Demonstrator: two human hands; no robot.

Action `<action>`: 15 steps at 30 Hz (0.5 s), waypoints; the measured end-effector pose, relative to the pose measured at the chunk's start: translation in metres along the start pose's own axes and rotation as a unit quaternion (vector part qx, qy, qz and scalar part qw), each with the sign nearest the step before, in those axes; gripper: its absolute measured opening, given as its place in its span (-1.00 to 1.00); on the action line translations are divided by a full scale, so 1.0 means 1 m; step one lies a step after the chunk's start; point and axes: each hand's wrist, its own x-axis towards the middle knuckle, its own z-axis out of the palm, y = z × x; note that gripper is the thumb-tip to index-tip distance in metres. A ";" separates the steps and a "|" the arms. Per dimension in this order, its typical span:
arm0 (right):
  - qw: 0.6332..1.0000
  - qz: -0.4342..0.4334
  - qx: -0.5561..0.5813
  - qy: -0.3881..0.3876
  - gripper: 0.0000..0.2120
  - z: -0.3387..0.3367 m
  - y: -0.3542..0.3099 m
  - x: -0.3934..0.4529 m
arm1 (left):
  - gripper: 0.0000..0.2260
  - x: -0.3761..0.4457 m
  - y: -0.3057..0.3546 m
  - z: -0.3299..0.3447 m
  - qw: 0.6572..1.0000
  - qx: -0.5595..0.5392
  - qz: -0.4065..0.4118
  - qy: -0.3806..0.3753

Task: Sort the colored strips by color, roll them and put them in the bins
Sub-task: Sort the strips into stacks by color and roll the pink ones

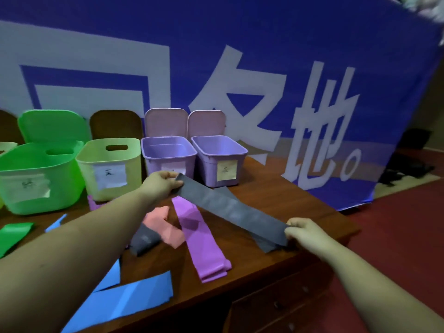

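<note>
A long grey strip (230, 209) is stretched flat in the air above the table. My left hand (161, 185) pinches its far end, and my right hand (304, 233) pinches its near end. Under it lie a purple strip (200, 239), a pink strip (165, 227) and another grey strip (144, 240). Blue strips (134, 296) lie near the front edge, and a green strip (12, 234) lies at the left. At the back stand a green bin (40, 174), a pale yellow-green bin (110, 167) and two purple bins (168, 155) (219, 159), each with a paper label.
The wooden table (288, 205) ends just right of my right hand, with drawers below its front. Bin lids lean upright behind the bins. A large blue banner (264, 68) hangs behind the table. Red floor lies to the right.
</note>
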 end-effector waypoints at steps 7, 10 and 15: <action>0.998 0.001 0.049 -0.042 -0.83 0.004 0.028 0.020 | -0.82 0.045 -0.005 0.044 0.998 -0.021 0.036 0.053; 0.998 -0.020 0.053 -0.035 -0.77 0.014 0.043 0.026 | -0.90 0.064 -0.010 0.058 0.996 -0.046 0.030 0.073; 0.997 -0.076 -0.012 0.000 -0.77 0.024 0.064 0.035 | -0.82 0.099 -0.025 0.090 0.991 -0.098 0.020 0.089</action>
